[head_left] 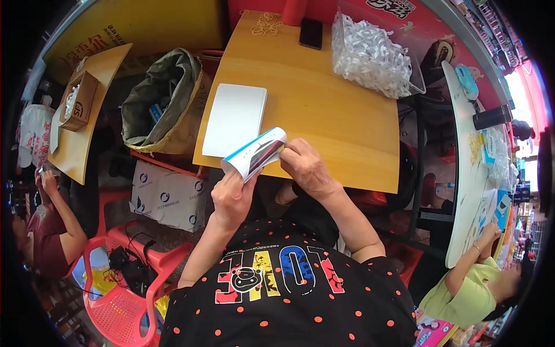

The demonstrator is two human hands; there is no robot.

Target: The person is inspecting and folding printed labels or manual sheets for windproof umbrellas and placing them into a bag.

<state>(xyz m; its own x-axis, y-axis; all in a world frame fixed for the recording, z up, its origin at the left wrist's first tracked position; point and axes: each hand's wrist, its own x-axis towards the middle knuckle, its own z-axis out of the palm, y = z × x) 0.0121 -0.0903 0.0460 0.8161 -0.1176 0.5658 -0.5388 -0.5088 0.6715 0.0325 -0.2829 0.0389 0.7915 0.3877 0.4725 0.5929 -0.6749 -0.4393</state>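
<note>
My left hand (232, 199) grips a curled printed sheet (254, 151), white with a blue edge and a dark picture, at the near edge of the wooden table (324, 121). It is bent over into a loose roll. My right hand (309, 168) is closed, its fingertips pinching the right end of that sheet. Just beyond the hands lies a stack of blank white sheets (236, 118), squared up flat on the table.
A clear plastic box (417, 87) full of white paper strips stands at the far right, near a black phone (311, 34) and rubber bands (266, 24). Left of the table is an open sack (193, 104); nearer is a red chair (124, 309). Two people sit at side tables.
</note>
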